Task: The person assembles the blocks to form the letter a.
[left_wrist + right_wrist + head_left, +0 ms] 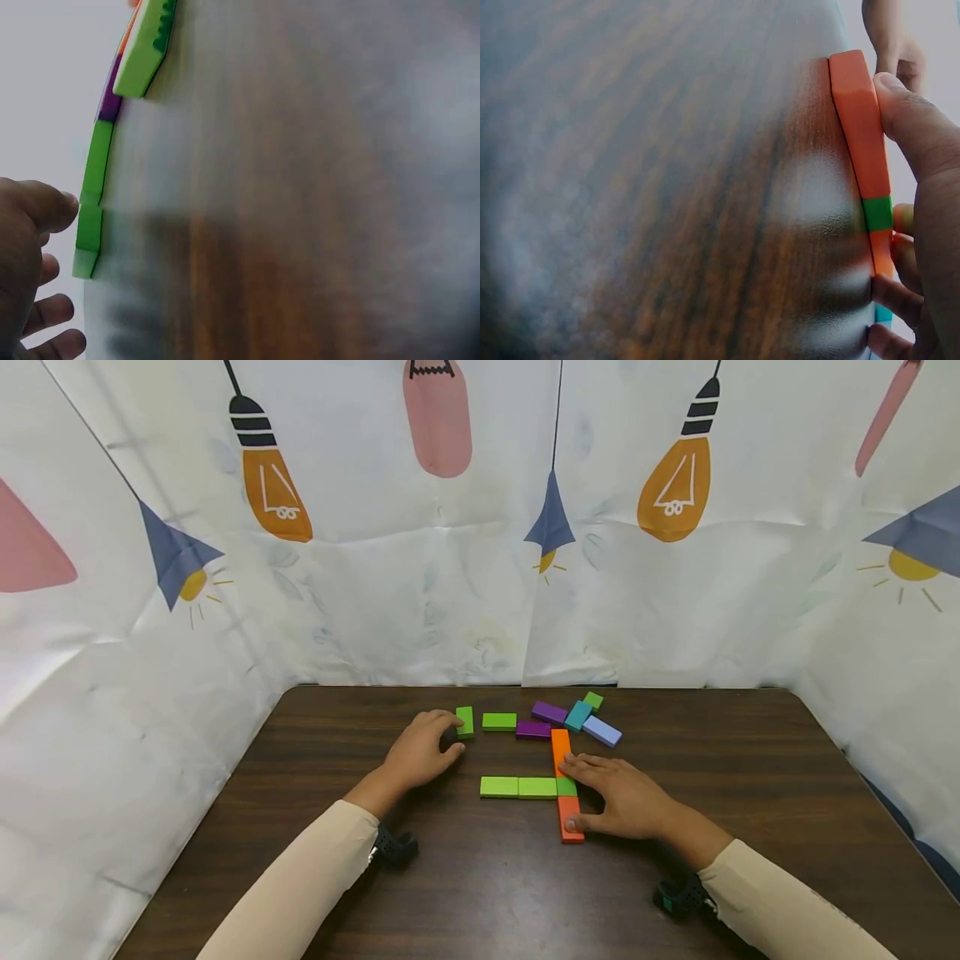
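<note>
Left hand [423, 750] loosely bent, thumb free, fingertips at leftmost green block [466, 723]; right hand [622, 797] spread, gripping nothing, thumb on red block [569, 811], fingertips at orange block [560, 748]; all blocks on brown table [465, 893]

High over the worktop's [457, 893] near side sat the head camera, facing forward and down, far edge and both far corners in shot! Low down, the left wrist camera peered along the worktop, rolled sideways, sharing the green blocks [96, 163] with the head view. And the right wrist camera, rolled too, sat close by the red block [861, 131], also caught from above!
</note>
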